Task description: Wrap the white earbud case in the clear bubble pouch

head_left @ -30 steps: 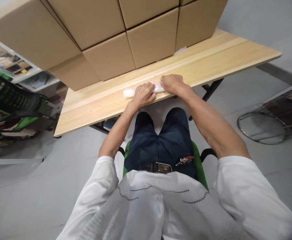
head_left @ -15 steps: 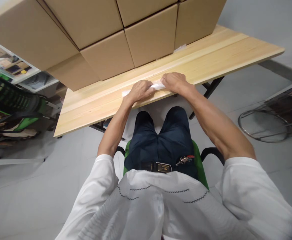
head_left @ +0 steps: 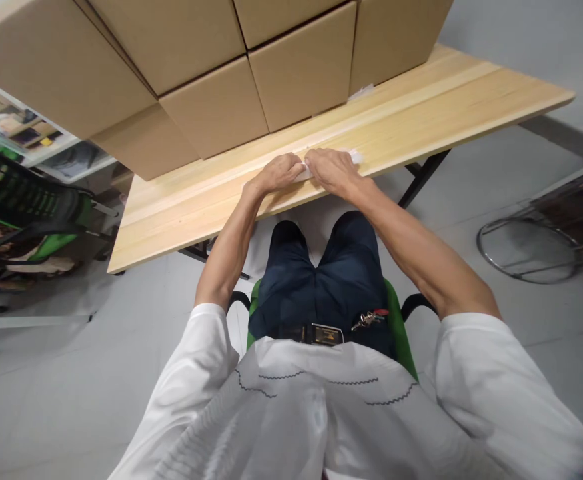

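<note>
While hands pinch white packet (head_left: 355, 157), stacked cardboard boxes (head_left: 211, 73) crowd table (head_left: 451, 100) behind

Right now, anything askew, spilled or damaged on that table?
Nothing stands out. Both hands, left hand and right hand, press a small white packet flat near the front edge of the wooden table. The cardboard boxes behind sit stacked in even rows. No spill or damage shows.
</note>
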Motion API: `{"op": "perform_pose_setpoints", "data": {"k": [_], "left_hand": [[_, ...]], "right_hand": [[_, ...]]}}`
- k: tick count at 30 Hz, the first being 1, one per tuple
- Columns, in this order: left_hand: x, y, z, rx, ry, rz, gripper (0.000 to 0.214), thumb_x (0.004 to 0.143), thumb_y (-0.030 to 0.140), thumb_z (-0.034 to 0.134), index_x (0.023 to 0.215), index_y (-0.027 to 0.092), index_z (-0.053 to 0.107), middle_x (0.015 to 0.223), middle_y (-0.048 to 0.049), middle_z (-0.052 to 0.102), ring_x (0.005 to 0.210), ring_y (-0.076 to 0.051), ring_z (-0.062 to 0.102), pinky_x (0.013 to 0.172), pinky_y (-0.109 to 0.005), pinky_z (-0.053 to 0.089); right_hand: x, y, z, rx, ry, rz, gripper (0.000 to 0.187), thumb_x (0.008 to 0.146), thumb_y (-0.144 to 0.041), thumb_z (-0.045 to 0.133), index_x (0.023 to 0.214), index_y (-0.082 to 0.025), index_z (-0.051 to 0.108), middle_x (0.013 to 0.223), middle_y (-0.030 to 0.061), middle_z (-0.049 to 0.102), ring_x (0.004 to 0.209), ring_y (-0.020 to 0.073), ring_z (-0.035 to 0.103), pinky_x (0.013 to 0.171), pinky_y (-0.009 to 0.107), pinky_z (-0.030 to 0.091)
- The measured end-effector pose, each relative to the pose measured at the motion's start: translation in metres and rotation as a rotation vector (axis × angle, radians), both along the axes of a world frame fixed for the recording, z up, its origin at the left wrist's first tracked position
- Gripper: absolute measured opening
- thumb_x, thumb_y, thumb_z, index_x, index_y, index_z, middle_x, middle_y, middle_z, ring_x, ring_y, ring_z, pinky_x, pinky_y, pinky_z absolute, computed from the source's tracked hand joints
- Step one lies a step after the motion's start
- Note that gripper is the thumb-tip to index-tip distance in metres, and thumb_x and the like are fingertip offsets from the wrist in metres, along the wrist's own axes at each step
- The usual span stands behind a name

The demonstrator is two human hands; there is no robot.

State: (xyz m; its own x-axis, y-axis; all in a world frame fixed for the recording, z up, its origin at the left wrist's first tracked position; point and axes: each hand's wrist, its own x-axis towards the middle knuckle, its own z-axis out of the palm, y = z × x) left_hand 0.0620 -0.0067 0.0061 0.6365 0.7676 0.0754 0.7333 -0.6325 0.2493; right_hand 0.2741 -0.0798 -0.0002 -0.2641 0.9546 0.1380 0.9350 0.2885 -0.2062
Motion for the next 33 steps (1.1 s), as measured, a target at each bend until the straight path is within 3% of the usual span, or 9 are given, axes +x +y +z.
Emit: {"op": "perform_pose_setpoints", "data": {"k": [7,13,20,24,29,33], "left_hand": [[0.004,0.003,-0.014,0.021,0.007,0.133,0.041,0.129,0.032,0.051,0.112,0.018,0.086,0.125,-0.0214,0.09,0.124,-0.037,0.081,0.118,-0.048,0.061],[0.005,-0.011,-0.018,0.057,0.051,0.226,0.044,0.132,0.034,0.046,0.133,0.018,0.087,0.144,-0.0232,0.088,0.139,-0.041,0.08,0.125,-0.051,0.057],[-0.002,-0.03,-0.026,0.083,-0.046,0.195,0.056,0.137,0.06,0.043,0.149,0.024,0.084,0.155,-0.0223,0.081,0.15,-0.041,0.076,0.129,-0.053,0.056],[-0.004,-0.037,-0.031,0.142,-0.064,0.181,0.065,0.136,0.073,0.042,0.157,0.026,0.082,0.154,-0.0206,0.083,0.153,-0.04,0.076,0.131,-0.052,0.057],[-0.009,-0.048,-0.037,0.19,-0.032,0.153,0.075,0.134,0.08,0.039,0.152,0.022,0.085,0.151,-0.0236,0.084,0.15,-0.043,0.077,0.13,-0.054,0.057],[-0.013,-0.058,-0.04,0.208,0.012,0.105,0.083,0.126,0.091,0.051,0.16,0.022,0.082,0.156,-0.0266,0.082,0.153,-0.047,0.075,0.128,-0.056,0.057]], "right_hand": [[-0.007,0.011,-0.009,-0.011,0.042,-0.038,0.064,0.133,-0.043,0.031,0.173,-0.013,0.071,0.158,0.0298,0.086,0.145,0.0499,0.08,0.114,0.055,0.057],[-0.008,0.017,-0.017,-0.008,0.051,-0.049,0.063,0.131,-0.046,0.036,0.171,-0.013,0.073,0.156,0.0305,0.086,0.142,0.0493,0.082,0.117,0.057,0.058],[-0.005,0.014,-0.021,-0.005,0.043,-0.031,0.064,0.127,-0.029,0.03,0.171,-0.009,0.072,0.164,0.0332,0.081,0.149,0.0502,0.078,0.121,0.059,0.056],[-0.006,0.01,-0.025,0.037,0.041,-0.022,0.063,0.128,-0.027,0.028,0.164,-0.008,0.076,0.159,0.0332,0.082,0.142,0.0484,0.076,0.114,0.056,0.055],[-0.004,0.003,-0.032,0.081,0.038,0.0,0.057,0.128,-0.026,0.033,0.155,-0.01,0.081,0.152,0.0315,0.083,0.134,0.0459,0.075,0.107,0.053,0.052],[0.004,0.001,-0.044,0.142,0.071,0.045,0.058,0.131,-0.036,0.033,0.152,-0.014,0.083,0.151,0.03,0.083,0.137,0.0478,0.071,0.11,0.056,0.053]]}}
